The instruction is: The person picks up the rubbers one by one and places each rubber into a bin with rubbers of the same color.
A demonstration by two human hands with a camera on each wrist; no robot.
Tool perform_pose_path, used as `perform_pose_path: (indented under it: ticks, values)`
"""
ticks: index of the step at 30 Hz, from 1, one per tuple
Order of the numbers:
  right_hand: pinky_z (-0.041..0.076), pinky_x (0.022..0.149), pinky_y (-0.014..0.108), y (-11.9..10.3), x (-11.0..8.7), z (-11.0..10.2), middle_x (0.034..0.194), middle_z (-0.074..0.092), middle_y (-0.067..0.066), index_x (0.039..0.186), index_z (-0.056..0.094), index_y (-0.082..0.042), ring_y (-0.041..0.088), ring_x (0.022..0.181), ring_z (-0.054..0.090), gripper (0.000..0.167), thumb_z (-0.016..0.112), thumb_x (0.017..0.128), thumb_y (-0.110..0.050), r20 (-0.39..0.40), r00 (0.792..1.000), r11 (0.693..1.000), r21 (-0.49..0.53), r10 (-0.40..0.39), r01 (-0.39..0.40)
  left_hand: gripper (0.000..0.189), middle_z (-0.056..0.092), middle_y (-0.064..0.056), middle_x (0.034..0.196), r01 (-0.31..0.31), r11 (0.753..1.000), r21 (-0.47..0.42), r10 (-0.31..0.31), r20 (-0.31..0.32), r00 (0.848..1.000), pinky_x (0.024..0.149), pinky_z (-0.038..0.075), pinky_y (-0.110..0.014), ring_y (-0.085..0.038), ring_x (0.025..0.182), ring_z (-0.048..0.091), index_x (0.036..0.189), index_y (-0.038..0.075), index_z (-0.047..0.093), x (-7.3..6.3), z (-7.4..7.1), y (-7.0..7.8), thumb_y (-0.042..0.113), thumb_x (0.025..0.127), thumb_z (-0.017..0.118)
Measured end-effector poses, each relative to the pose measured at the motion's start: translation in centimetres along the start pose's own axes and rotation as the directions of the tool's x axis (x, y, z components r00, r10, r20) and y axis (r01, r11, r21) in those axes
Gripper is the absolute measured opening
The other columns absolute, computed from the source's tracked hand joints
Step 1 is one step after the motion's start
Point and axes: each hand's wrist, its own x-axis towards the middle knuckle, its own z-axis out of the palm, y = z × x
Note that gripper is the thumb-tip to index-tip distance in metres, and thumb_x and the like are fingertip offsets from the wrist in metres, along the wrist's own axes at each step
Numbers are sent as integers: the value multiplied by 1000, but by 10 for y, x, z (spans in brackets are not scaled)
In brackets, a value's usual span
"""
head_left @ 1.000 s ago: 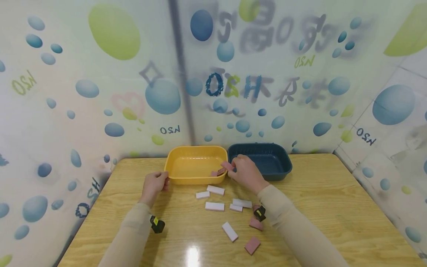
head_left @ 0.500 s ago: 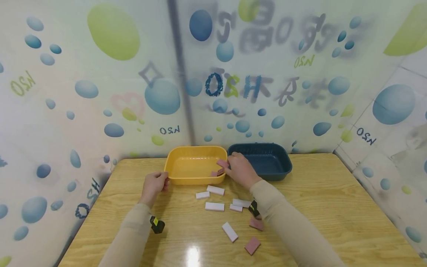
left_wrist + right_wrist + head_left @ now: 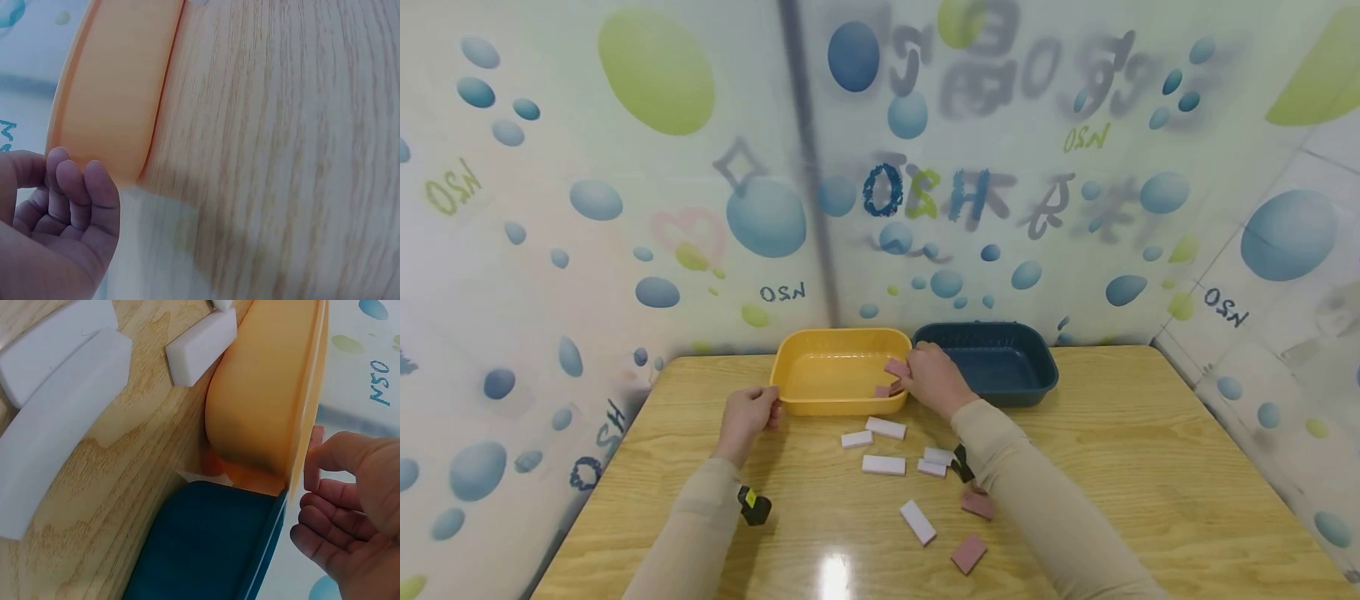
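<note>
My left hand (image 3: 749, 417) pinches the near left corner rim of the yellow basket (image 3: 835, 407); in the left wrist view the thumb and fingertips meet at that rim. Over the basket's right end, my right hand (image 3: 938, 379) pinches a pink block (image 3: 896, 367) between thumb and index finger. The right wrist view shows this pink block (image 3: 314, 457) edge-on, just above the basket's rim, with the other fingers curled loosely below. A few more pink blocks (image 3: 882, 391) lie inside the basket's near right corner, partly hidden by the hand.
A dark blue basket (image 3: 1045, 383) stands against the yellow one on its right. In front, several white blocks (image 3: 883, 465) lie scattered on the wooden table (image 3: 820, 517). Pink blocks (image 3: 969, 553) lie near the right forearm. A patterned wall (image 3: 880, 275) rises behind the baskets.
My right hand has moved slightly left with the pink block, from the gap between the baskets to over the yellow one. The left hand stays at its rim.
</note>
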Motion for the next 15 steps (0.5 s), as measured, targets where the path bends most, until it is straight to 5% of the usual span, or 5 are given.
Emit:
perform_pose_path:
  ticks: [15]
  values:
    - [57,78,42,-2,6,13,83,62,13,76,68,-2,31,84,62,22,72,96,-11,27,999,999,-16,31,-30,35,62,-4,75,4,1000,20,-4,-9,1000,62,55,-25,-12,63,58,105,-9,67,2,1,-1,22,107,50]
